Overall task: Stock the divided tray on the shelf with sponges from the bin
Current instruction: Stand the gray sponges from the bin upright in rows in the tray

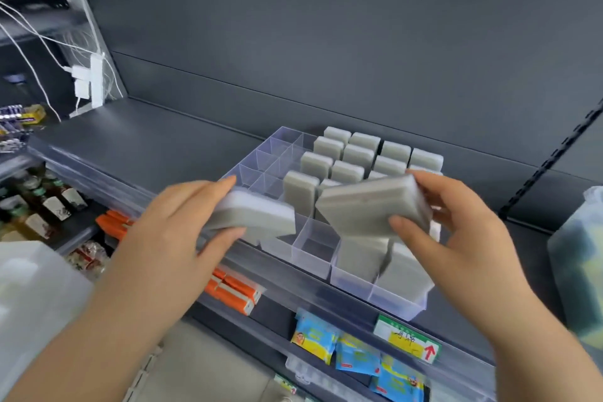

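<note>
A clear divided tray (pixel 312 258) sits on the dark grey shelf (pixel 137 143). Several grey-and-white sponges stand upright in its right-hand compartments (pixel 360 153); the left columns and a front compartment are bare. My left hand (pixel 182 222) grips one grey-and-white sponge (pixel 257 217) lying flat above the tray's front left part. My right hand (pixel 463 228) holds a second sponge (pixel 372 206), tilted, above the front right compartments. A translucent white bin (pixel 36 284) shows at the lower left edge.
A clear container with yellow and green contents (pixel 577 274) stands on the shelf at right. Below the shelf lip hang a price tag (pixel 408 341), blue packets (pixel 355 354) and orange packs (pixel 235 292). Bottles (pixel 49 202) fill the left lower shelf. White cables (pixel 88 81) hang at the upper left.
</note>
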Tool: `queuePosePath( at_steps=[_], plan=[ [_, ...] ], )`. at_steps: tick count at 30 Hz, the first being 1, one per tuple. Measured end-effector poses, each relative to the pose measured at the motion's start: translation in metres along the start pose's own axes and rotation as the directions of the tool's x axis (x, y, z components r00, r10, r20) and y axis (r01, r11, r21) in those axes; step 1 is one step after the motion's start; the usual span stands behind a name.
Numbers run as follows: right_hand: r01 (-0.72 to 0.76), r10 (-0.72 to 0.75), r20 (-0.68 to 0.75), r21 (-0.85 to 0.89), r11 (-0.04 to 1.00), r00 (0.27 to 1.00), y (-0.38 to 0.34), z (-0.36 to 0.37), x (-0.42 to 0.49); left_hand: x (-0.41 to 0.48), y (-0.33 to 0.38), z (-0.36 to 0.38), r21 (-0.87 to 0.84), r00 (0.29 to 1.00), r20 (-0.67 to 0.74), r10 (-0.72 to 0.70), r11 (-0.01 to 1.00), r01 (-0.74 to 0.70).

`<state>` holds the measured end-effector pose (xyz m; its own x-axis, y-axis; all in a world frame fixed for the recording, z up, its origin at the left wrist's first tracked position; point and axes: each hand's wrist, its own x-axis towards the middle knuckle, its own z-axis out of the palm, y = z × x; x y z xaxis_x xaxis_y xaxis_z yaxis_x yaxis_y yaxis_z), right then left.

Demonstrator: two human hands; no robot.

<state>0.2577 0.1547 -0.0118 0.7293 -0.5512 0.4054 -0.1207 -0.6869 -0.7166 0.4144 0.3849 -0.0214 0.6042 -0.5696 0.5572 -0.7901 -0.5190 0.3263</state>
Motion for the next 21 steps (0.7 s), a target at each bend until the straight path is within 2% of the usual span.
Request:
queuePosePath(
  at_steps=[8,11,15,21],
  plan=[
    [0.020,0.011,0.220,-0.137,0.990,0.976,-0.014,0.038,0.068,0.058,-0.045,0.007,-0.065,0.996,0.092,-0.006,0.998,0.012],
    [0.015,0.039,0.247,-0.214,0.977,0.968,-0.019,0.050,0.078,0.070,-0.059,0.020,-0.140,0.991,0.133,0.011,0.990,0.007],
    [-0.054,0.110,0.175,-0.299,0.953,0.979,-0.026,0.069,0.081,0.092,-0.084,0.037,-0.199,0.974,0.189,0.122,0.976,-0.083],
    [-0.247,0.242,-0.061,-0.378,0.892,0.968,-0.053,0.092,0.065,0.130,-0.116,0.052,-0.404,0.912,0.244,0.330,0.890,-0.214]
  ],
)
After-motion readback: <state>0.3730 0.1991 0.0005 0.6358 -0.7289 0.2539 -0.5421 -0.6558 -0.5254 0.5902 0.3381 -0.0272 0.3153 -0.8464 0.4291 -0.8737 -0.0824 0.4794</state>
